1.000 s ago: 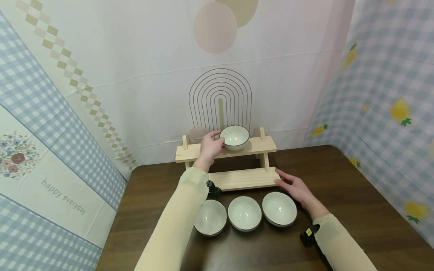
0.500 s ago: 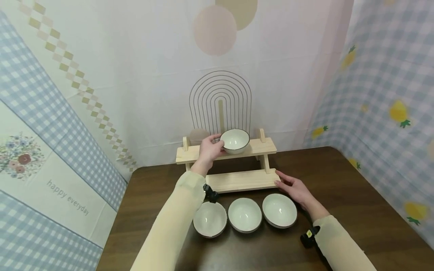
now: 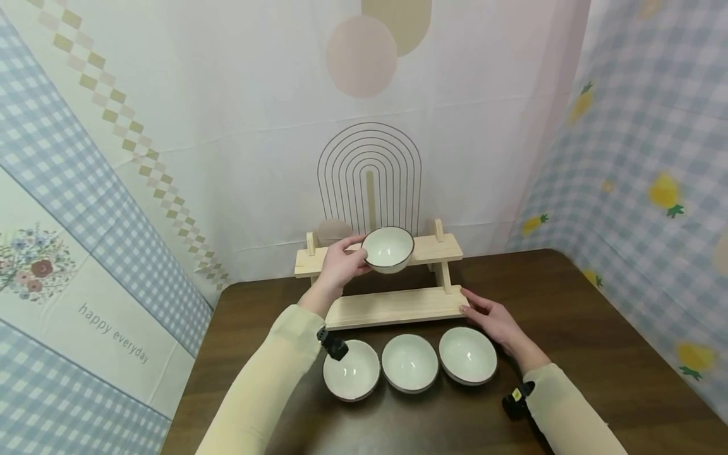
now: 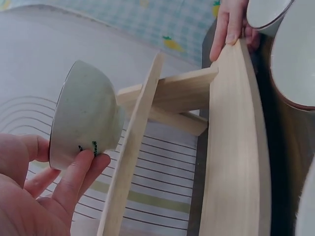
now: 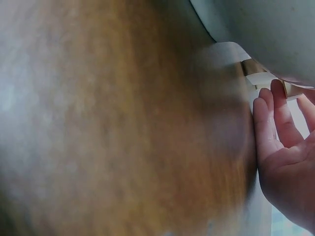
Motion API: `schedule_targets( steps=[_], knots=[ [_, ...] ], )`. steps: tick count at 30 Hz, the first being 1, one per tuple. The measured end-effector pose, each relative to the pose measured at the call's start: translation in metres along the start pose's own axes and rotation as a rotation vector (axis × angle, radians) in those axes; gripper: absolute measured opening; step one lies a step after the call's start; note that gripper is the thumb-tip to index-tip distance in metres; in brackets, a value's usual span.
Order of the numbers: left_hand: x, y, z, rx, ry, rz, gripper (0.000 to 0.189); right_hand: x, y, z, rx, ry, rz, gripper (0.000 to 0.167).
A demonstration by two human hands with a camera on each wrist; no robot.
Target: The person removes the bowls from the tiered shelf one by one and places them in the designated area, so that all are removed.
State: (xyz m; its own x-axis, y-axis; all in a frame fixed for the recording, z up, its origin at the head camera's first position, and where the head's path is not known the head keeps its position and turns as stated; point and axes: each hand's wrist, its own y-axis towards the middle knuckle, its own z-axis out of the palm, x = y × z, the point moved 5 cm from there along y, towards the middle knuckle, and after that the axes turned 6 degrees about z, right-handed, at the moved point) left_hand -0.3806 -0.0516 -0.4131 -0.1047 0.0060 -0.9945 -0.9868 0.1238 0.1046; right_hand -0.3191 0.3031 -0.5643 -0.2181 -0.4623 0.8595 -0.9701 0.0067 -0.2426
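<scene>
My left hand [image 3: 343, 264] pinches the left side of a white bowl [image 3: 388, 248] with a dark rim, thumb and fingers on its wall. The bowl is at the front of the upper board of a two-tier wooden shelf [image 3: 392, 306]; in the left wrist view its foot [image 4: 119, 129] is close to that board, and contact cannot be told. Small dark green marks show on the bowl's outside. My right hand [image 3: 497, 322] grips the right end of the lower board, fingertips against it. In the right wrist view, a bowl partly hides those fingers [image 5: 283, 115].
Three similar bowls stand in a row before the shelf: left [image 3: 351, 373], middle [image 3: 410, 363] and right [image 3: 468, 356]. The shelf's upright pegs [image 3: 438, 230] rise at the back. Behind the brown table [image 3: 256, 354] hangs a patterned cloth [image 3: 256, 158].
My left hand has drawn the bowl forward and slightly left, from over the upper board towards its front edge. My right hand has stayed at the lower board's end.
</scene>
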Motion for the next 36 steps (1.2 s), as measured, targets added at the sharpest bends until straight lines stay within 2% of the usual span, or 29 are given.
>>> schedule_targets(
  steps=[7,12,16,20,26,36],
  knots=[
    [0.009,-0.027,-0.021,0.059,0.006,-0.028,0.050,0.001,0.001,-0.001,-0.004,-0.001,0.005,0.077],
    [0.020,-0.046,-0.040,0.071,0.026,-0.032,0.050,0.003,0.001,0.000,-0.003,-0.002,-0.006,0.077],
    [0.030,-0.059,-0.056,0.059,0.071,-0.037,0.048,0.002,0.002,0.000,0.002,-0.002,0.000,0.078],
    [0.039,-0.069,-0.068,0.041,0.078,-0.042,0.048,0.000,0.003,0.000,0.002,0.008,0.000,0.079],
    [0.044,-0.082,-0.086,0.019,0.069,-0.027,0.051,-0.001,0.002,-0.001,0.003,0.004,0.008,0.078],
    [0.056,-0.111,-0.129,-0.003,0.145,-0.046,0.049,0.000,0.001,0.001,0.001,-0.008,0.006,0.078]
  ],
)
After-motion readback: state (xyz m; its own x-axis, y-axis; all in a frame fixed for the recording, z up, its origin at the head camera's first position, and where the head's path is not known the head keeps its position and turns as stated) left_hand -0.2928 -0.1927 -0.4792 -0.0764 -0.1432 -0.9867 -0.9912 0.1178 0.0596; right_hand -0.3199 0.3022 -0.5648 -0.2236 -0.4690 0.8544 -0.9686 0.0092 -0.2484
